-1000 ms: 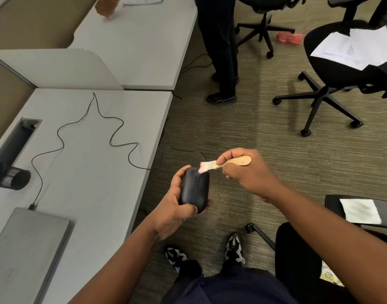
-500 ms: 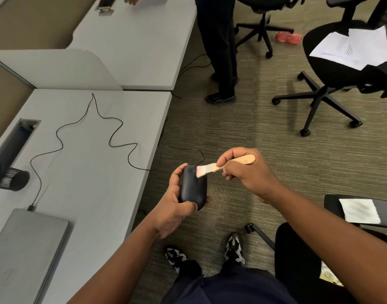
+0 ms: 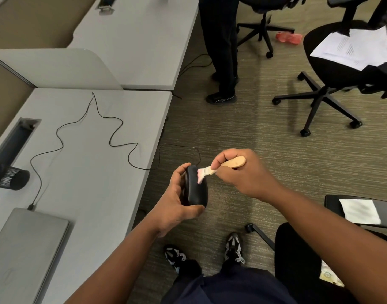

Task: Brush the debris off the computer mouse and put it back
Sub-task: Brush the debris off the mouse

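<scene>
Black mouse (image 3: pixel 196 186) is up in the air over the carpet (image 3: pixel 254 132), just off the desk (image 3: pixel 96 176) edge, tipped on its side. Left hand (image 3: pixel 177 207) grips it, fingers curled over the top end and thumb wrapped under the bottom end. Right hand (image 3: pixel 243 172) has its fingers curled round a small wooden brush (image 3: pixel 223 166), and the pale pinkish bristles are touching the mouse's upper side near the top.

Cord (image 3: pixel 113 137) from the mouse loops off the desk edge, snakes across the grey top and ends plugged in beside a closed laptop (image 3: pixel 23 249) at the near left corner. Black mesh cup (image 3: pixel 14 179) sits near the left edge by a cable slot.

Somebody else's dark trouser legs (image 3: pixel 221 51) stand by the next desk further back. Office chair (image 3: pixel 333 71) on the right has loose papers (image 3: pixel 352 47) on the seat, and something red (image 3: pixel 289 37) lies on the floor behind it. My own patterned shoes (image 3: pixel 234 247) show at the bottom
</scene>
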`<action>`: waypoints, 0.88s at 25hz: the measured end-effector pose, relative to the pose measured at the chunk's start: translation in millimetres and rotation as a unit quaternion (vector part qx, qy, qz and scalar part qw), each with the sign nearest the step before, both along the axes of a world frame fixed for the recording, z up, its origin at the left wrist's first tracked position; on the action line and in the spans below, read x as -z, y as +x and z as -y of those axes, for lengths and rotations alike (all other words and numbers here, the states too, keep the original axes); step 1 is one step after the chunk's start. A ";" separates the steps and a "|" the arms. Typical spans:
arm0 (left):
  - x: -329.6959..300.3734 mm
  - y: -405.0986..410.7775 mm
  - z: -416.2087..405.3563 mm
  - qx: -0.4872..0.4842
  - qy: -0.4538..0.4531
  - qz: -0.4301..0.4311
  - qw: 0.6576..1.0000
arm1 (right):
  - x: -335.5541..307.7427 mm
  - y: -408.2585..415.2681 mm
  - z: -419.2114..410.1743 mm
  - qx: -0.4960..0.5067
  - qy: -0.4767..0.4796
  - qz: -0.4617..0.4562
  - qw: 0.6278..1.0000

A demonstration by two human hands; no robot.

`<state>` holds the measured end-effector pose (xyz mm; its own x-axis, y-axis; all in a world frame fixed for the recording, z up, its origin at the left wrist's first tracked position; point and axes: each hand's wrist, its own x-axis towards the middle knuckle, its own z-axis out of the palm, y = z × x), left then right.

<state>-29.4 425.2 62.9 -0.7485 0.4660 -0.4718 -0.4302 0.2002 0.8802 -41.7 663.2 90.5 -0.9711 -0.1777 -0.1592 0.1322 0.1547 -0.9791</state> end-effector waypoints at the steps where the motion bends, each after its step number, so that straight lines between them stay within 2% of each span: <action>1: 0.1 0.4 0.2 0.006 -0.004 -0.009 1.000 | 1.3 0.3 1.3 0.005 0.031 -0.021 0.999; 3: 0.0 0.8 -0.6 0.015 -0.012 -0.021 1.000 | 4.3 1.1 4.4 0.029 0.088 -0.068 0.993; 6: 0.5 1.5 -1.4 0.017 -0.016 -0.024 0.999 | 5.0 4.2 7.1 0.040 0.105 -0.091 0.989; 12: 2.2 3.6 -0.6 -0.010 -0.011 -0.031 0.999 | -4.6 6.1 2.9 -0.029 0.084 -0.032 0.996; 17: 1.2 4.4 -3.0 -0.004 -0.011 -0.049 0.999 | -3.0 4.7 1.3 0.019 0.084 -0.048 0.995; 22: 2.1 3.9 -2.8 -0.001 -0.021 -0.052 0.998 | -3.5 5.6 0.5 -0.051 0.097 -0.017 0.994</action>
